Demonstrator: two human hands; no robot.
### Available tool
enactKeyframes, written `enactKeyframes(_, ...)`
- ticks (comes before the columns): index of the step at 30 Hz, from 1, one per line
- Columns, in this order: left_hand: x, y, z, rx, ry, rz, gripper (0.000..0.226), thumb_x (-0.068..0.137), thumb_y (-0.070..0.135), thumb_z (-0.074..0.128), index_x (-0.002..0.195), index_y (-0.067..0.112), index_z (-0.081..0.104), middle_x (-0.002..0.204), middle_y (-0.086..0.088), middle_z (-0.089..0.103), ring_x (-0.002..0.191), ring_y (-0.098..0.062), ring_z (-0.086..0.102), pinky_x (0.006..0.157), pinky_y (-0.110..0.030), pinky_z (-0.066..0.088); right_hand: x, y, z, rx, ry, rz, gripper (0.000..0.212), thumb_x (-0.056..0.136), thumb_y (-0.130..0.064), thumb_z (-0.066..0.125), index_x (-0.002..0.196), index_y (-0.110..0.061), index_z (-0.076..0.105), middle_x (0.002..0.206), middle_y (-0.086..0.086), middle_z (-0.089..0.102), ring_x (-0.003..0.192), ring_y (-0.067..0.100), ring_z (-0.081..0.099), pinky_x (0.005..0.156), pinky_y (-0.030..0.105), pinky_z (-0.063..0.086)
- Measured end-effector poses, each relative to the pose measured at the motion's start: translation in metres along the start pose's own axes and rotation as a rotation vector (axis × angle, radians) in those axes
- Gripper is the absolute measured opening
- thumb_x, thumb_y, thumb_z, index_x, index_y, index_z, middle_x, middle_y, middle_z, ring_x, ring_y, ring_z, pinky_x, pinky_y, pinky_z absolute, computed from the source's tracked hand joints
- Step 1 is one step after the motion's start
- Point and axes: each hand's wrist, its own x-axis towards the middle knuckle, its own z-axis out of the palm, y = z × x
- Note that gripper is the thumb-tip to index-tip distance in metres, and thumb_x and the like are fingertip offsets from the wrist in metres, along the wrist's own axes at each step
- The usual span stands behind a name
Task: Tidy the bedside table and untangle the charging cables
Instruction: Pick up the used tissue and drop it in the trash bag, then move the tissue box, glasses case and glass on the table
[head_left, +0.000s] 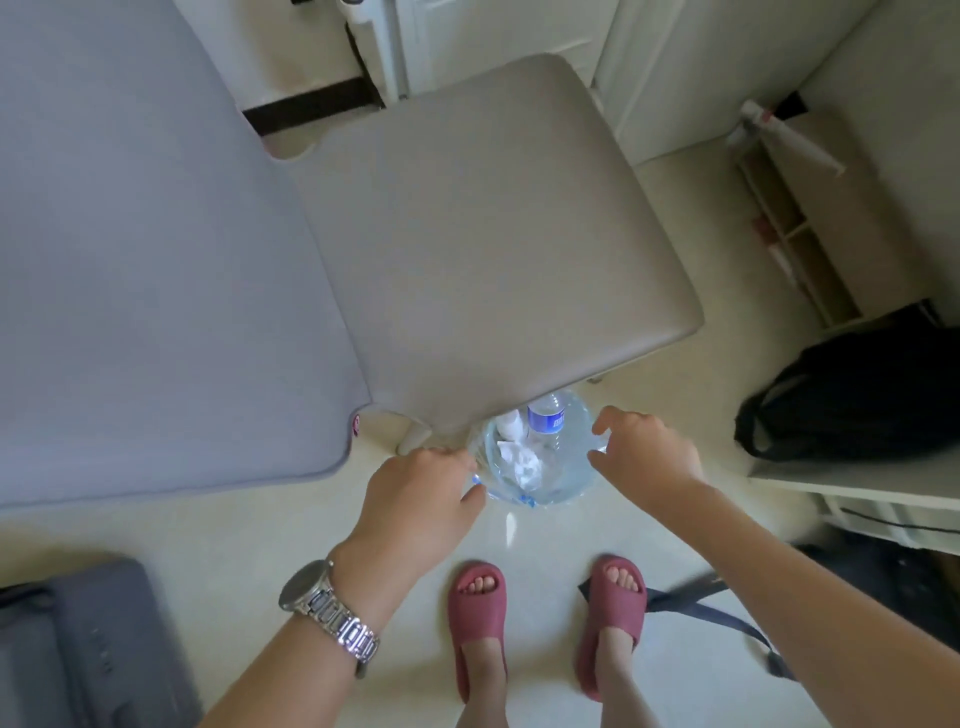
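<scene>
Two hands are reaching down to a clear blue-tinted trash bag (540, 467) sitting on the floor, partly tucked under the front edge of the beige bedside table (488, 234). The left hand (421, 499) is pinching the bag's left rim with curled fingers. The right hand (647, 454) is hovering at the right rim, fingers spread, possibly touching it. A water bottle (546, 421) and crumpled tissue (519, 460) are lying inside.

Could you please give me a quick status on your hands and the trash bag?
Left hand shut on bag rim. Right hand open at the opposite rim. Bag holds water bottle and crumpled tissue. Table overhangs the bag.
</scene>
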Motion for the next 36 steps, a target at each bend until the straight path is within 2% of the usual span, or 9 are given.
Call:
enactKeyframes(4,-0.024,0.025,-0.058,0.144,0.069,0.063,0.029,0.092,0.037,0.042,0.11,0.023,0.059,0.111,0.001,0.066,0.106,-0.024,0.058,0.082,-0.032,0.042,-0.046,-0.006,-0.084,-0.16,0.177,-0.091,0.03,0.086,-0.027,0.056,0.115,-0.023,0.053,0.111,0.0,0.064,0.102,0.025,0.06,0.069,0.028,0.035)
enactKeyframes(7,-0.05,0.051,-0.104,0.177,0.092,0.144,0.028,0.091,0.041,0.043,0.109,0.024,0.058,0.111,0.001,0.066,0.106,-0.024,0.059,0.08,-0.032,0.042,-0.094,-0.006,-0.15,-0.259,0.294,-0.109,0.03,0.086,-0.031,0.054,0.115,-0.022,0.053,0.112,0.001,0.063,0.106,0.024,0.058,0.074,0.029,0.041)
enactKeyframes(11,-0.079,0.098,-0.17,0.153,0.159,0.269,0.029,0.091,0.043,0.045,0.11,0.025,0.058,0.113,0.003,0.064,0.104,-0.024,0.061,0.083,-0.032,0.046,-0.162,0.004,-0.232,-0.24,0.453,-0.072,0.03,0.085,-0.04,0.055,0.108,-0.021,0.055,0.105,0.0,0.062,0.105,0.023,0.057,0.078,0.031,0.046)
enactKeyframes(15,-0.102,0.163,-0.232,0.179,0.261,0.421,0.031,0.09,0.043,0.048,0.114,0.025,0.058,0.117,0.003,0.063,0.112,-0.022,0.057,0.089,-0.034,0.045,-0.234,0.029,-0.3,-0.203,0.616,-0.035,0.032,0.083,-0.043,0.059,0.105,-0.02,0.056,0.1,-0.001,0.061,0.102,0.022,0.058,0.078,0.033,0.048)
enactKeyframes(19,-0.133,0.244,-0.27,0.21,0.346,0.621,0.03,0.089,0.047,0.048,0.113,0.031,0.058,0.115,0.009,0.064,0.109,-0.017,0.058,0.083,-0.031,0.043,-0.315,0.073,-0.341,-0.089,0.774,0.069,0.033,0.082,-0.047,0.061,0.105,-0.024,0.056,0.099,-0.002,0.063,0.1,0.022,0.058,0.068,0.029,0.034)
enactKeyframes(22,-0.16,0.311,-0.277,0.249,0.366,0.789,0.031,0.089,0.049,0.048,0.113,0.032,0.057,0.113,0.01,0.064,0.108,-0.017,0.058,0.079,-0.03,0.041,-0.376,0.114,-0.352,-0.046,0.865,0.188,0.032,0.082,-0.047,0.062,0.105,-0.025,0.058,0.101,-0.002,0.065,0.102,0.023,0.058,0.068,0.028,0.032)
enactKeyframes(28,-0.222,0.432,-0.248,0.37,0.323,1.002,0.033,0.09,0.05,0.046,0.117,0.033,0.057,0.116,0.011,0.063,0.11,-0.014,0.056,0.082,-0.03,0.04,-0.507,0.204,-0.331,0.035,0.98,0.478,0.029,0.078,-0.046,0.065,0.099,-0.027,0.062,0.095,-0.006,0.066,0.093,0.021,0.061,0.066,0.027,0.035)
enactKeyframes(36,-0.329,0.547,-0.172,0.398,0.282,1.169,0.036,0.09,0.049,0.044,0.115,0.027,0.058,0.114,0.005,0.066,0.104,-0.022,0.059,0.079,-0.036,0.045,-0.66,0.285,-0.268,0.097,1.027,0.731,0.029,0.076,-0.045,0.067,0.092,-0.022,0.065,0.089,-0.001,0.066,0.09,0.024,0.06,0.069,0.032,0.041)
